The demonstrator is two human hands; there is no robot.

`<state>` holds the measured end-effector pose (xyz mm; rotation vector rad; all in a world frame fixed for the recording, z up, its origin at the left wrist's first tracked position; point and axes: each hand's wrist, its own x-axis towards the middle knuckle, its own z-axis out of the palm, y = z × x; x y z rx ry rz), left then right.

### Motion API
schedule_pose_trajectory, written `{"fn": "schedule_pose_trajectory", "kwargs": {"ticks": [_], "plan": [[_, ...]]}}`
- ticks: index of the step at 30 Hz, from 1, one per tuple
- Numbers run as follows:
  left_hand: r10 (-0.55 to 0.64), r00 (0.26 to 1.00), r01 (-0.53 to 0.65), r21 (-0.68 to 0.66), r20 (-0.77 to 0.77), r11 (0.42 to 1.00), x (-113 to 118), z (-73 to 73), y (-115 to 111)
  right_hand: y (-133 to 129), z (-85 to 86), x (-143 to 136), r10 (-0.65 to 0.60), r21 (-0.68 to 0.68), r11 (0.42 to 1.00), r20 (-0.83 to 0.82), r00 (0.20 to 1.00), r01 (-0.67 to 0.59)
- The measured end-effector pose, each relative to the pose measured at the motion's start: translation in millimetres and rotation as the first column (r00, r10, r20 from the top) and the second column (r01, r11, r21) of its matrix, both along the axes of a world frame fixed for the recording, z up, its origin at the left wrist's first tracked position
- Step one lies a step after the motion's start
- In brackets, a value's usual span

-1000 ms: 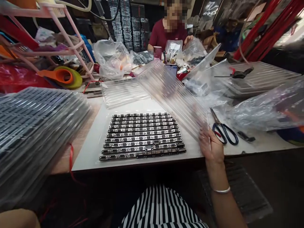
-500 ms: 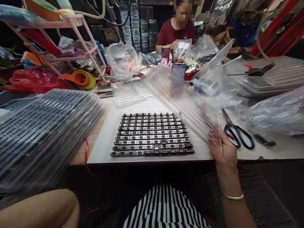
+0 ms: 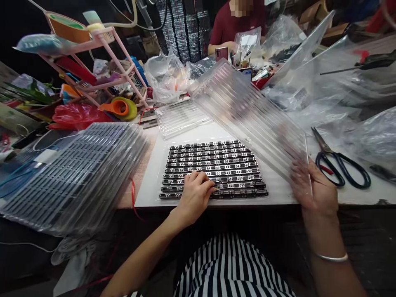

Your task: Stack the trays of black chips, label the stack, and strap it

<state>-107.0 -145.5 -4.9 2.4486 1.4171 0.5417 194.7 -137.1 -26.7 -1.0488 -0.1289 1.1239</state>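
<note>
A clear ribbed plastic tray (image 3: 247, 107) is tilted over the right of the table, its near right end gripped by my right hand (image 3: 315, 185). In front of me lies a tray filled with rows of small metal-and-black connectors (image 3: 213, 165). My left hand (image 3: 198, 192) is over the front rows, its thumb and fingers pinched together at one small connector near the middle. Another clear ribbed tray (image 3: 182, 117) lies flat behind the filled one.
A tall stack of filled trays (image 3: 74, 165) stands at the left. Dark-handled scissors (image 3: 337, 161) lie right of my right hand. Behind are a pink rack (image 3: 123, 62), plastic bags (image 3: 167, 74) and a person in a dark red shirt (image 3: 219, 29).
My left hand has come in from the lower left and reached the front connectors. My right hand still holds the clear tray. The whole view has shifted.
</note>
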Motion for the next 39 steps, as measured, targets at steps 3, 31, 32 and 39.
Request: {"fn": "schedule_pose_trajectory", "kwargs": {"ticks": [3,31,32,39], "plan": [[0.009,1.0,-0.01,-0.061,-0.009,0.998,2,-1.3,3,0,1.5,-1,-0.013,-0.042,0.999,0.004,1.0,0.013],[-0.14,0.986,0.144,0.034,-0.086,0.989,76,8.7,11,2,6.8,-7,-0.045,-0.026,0.999,-0.033,0.998,0.045],[-0.175,0.98,0.178,0.034,-0.092,0.983,84,8.3,8,2,6.4,-6,-0.046,-0.024,0.999,-0.032,0.998,0.046],[-0.172,0.968,0.162,-0.069,-0.183,0.984,112,9.6,2,1,3.1,-6,-0.019,0.017,1.0,-0.03,0.999,0.019]]}}
